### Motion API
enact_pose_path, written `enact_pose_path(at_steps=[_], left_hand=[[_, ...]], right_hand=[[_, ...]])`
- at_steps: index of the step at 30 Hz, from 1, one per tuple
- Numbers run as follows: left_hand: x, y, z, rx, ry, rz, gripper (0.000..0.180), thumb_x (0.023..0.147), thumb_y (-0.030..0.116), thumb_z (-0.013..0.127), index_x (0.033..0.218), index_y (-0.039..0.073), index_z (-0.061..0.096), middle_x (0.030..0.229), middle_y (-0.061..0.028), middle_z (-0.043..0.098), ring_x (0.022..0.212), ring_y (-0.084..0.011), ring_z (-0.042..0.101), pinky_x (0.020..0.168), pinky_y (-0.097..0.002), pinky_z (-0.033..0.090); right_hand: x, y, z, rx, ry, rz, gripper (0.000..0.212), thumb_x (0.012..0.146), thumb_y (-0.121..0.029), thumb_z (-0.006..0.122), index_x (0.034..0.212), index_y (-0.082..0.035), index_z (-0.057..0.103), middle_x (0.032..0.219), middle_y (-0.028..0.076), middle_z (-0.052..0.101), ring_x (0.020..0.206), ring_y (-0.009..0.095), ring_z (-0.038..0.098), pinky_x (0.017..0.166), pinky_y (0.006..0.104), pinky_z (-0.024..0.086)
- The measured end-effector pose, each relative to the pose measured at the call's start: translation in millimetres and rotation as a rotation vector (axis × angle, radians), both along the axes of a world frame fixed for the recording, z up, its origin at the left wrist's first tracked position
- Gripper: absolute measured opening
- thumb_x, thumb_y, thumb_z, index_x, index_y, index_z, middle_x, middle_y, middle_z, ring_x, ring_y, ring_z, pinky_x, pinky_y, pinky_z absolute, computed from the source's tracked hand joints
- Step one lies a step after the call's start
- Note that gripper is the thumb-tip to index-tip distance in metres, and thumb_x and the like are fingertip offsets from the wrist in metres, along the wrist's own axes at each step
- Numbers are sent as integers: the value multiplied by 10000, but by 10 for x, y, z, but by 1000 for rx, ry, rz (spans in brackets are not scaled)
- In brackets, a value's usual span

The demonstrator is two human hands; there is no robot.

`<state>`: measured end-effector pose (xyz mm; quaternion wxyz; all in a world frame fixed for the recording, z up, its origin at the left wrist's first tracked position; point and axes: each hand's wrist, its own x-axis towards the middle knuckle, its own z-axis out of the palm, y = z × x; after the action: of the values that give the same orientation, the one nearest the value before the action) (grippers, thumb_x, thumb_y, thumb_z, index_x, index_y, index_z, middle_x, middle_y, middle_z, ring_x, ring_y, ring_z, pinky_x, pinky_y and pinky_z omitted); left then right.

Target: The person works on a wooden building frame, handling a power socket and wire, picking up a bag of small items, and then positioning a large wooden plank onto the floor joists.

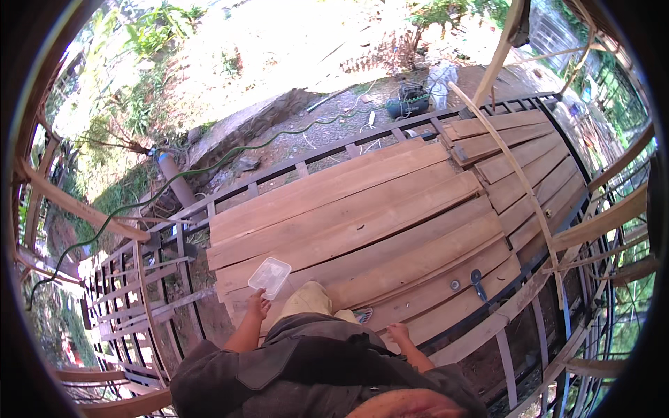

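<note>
A translucent rectangular plastic container (270, 276) is over the planks at the front left. My left hand (259, 304) is closed on its near edge, with the fingertips at the rim. On the right, my right hand (399, 333) hangs low over the planks near my body. Its fingers look curled, and whatever may be in them is too small to make out. Farther right of that hand, a dark blue tool with a rounded head (477, 284) lies on the planks, beside a small round grey piece (455, 285).
Wooden planks (334, 216) lie across a dark metal frame (258, 180); a gap runs between some boards. Curved wooden strip (516, 157) crosses the right side. Beyond are a compressor (410, 106), a green hose (230, 155) and a gas cylinder (177, 182). Open metal bars (164, 282) stand left.
</note>
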<state>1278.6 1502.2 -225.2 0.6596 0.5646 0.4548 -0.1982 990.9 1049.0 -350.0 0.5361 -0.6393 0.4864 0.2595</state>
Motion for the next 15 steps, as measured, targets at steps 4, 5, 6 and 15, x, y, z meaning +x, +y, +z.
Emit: enact_pose_path(at_steps=[4, 5, 6, 15], left_hand=[[-334, 466, -54, -38, 40, 189, 541, 780, 349, 703, 1236, 143, 496, 1168, -101, 531, 1085, -254, 505, 854, -402, 415], [-515, 692, -57, -43, 39, 255, 548, 783, 354, 702, 1247, 149, 496, 1162, -95, 532, 1077, -248, 508, 857, -402, 416], [-646, 890, -75, -19, 95, 354, 548, 794, 364, 695, 1261, 160, 491, 1156, -81, 533, 1083, -246, 504, 861, -392, 421], [-1373, 1978, -336, -27, 92, 772, 687, 703, 330, 792, 1243, 85, 447, 1075, -134, 524, 1000, -290, 536, 818, -428, 494]], right_hand=[[684, -313, -268, -78, -225, 58, 289, 792, -227, 652, 1017, -50, 692, 779, 113, 694, 660, 210, 686, 571, 338, 548], [915, -206, -113, -82, -232, 129, 291, 797, -228, 643, 1023, -51, 692, 778, 111, 694, 660, 207, 684, 579, 342, 548], [1126, -72, 53, -81, -245, 194, 293, 802, -228, 635, 1029, -52, 691, 778, 109, 694, 659, 203, 682, 587, 345, 548], [2217, 875, 628, -91, -171, 711, 324, 816, -223, 620, 1087, -54, 677, 845, 114, 698, 661, 189, 674, 595, 312, 554]])
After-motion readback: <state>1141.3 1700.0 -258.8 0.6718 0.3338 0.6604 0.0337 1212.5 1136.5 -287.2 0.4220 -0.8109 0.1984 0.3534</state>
